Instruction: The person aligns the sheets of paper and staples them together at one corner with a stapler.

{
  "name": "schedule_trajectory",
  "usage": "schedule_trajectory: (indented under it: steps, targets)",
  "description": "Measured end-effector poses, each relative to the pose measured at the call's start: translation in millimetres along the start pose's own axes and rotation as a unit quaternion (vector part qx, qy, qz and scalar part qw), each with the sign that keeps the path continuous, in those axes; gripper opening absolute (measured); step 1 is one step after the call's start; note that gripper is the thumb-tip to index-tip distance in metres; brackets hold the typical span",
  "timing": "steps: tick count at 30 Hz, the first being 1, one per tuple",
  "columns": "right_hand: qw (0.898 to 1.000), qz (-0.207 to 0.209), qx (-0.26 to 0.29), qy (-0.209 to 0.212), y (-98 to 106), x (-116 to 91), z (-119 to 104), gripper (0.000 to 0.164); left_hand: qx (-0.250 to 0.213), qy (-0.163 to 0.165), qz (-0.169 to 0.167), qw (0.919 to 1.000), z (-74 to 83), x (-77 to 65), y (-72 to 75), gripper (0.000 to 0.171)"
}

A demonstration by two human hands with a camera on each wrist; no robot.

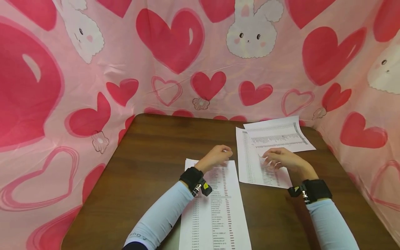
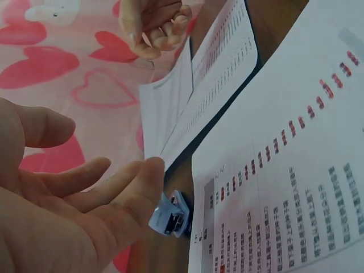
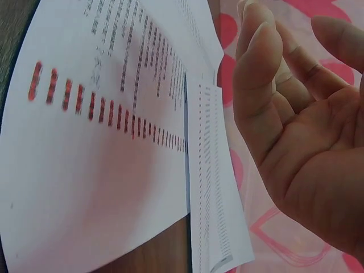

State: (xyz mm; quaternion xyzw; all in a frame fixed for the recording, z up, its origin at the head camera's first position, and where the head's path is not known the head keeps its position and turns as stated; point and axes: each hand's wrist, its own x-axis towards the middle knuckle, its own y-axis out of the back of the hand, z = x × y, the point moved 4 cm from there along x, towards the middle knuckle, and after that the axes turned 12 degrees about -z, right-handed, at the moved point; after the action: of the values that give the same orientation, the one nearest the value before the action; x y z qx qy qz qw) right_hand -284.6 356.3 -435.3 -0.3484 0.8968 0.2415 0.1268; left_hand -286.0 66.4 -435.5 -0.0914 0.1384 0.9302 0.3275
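Note:
My left hand [image 1: 217, 155] hovers over the top end of a long printed sheet [image 1: 215, 208], fingers loosely bent with nothing between them. Below its fingertips in the left wrist view, a small pale-blue object with a black patch [image 2: 170, 215] lies by that sheet's edge; its kind is unclear. Above a second printed sheet [image 1: 250, 170] on the right hangs my right hand [image 1: 282, 159], its fingers relaxed and holding nothing. A third sheet [image 1: 281, 133] overlaps the far part of the second, one corner curling up.
All the sheets lie on a dark brown wooden table [image 1: 150, 166] with rounded corners. Pink cloth [image 1: 175, 69] printed with hearts and rabbits hangs behind it and along both sides. Each wrist wears a black strap with a small camera.

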Motion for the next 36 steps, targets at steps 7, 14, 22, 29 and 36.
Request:
schedule_trajectory:
  steps: [7,14,22,29,36]
  targets:
    - [1.0,0.017,0.007,-0.008,5.1,-7.4,9.0,0.041,0.007,0.016,-0.008,0.9998,-0.8,5.4,-8.5,0.033]
    - [0.998,0.049,0.014,-0.036,12.6,-17.4,15.3,0.044,0.069,0.013,0.029,0.9971,-2.4,11.2,-13.6,0.037]
    - [0.994,0.086,0.024,-0.064,17.6,-27.9,20.3,0.042,0.045,0.021,0.043,0.9978,-2.5,15.2,-20.0,0.04]
    - [0.987,0.129,-0.01,-0.098,19.6,-33.6,35.1,0.039,0.06,0.025,0.027,0.9975,-2.9,19.6,-30.4,0.045]
    - [0.973,0.171,-0.075,-0.138,21.8,-42.4,37.7,0.045,0.069,0.031,0.017,0.997,-0.7,20.5,-36.2,0.048]
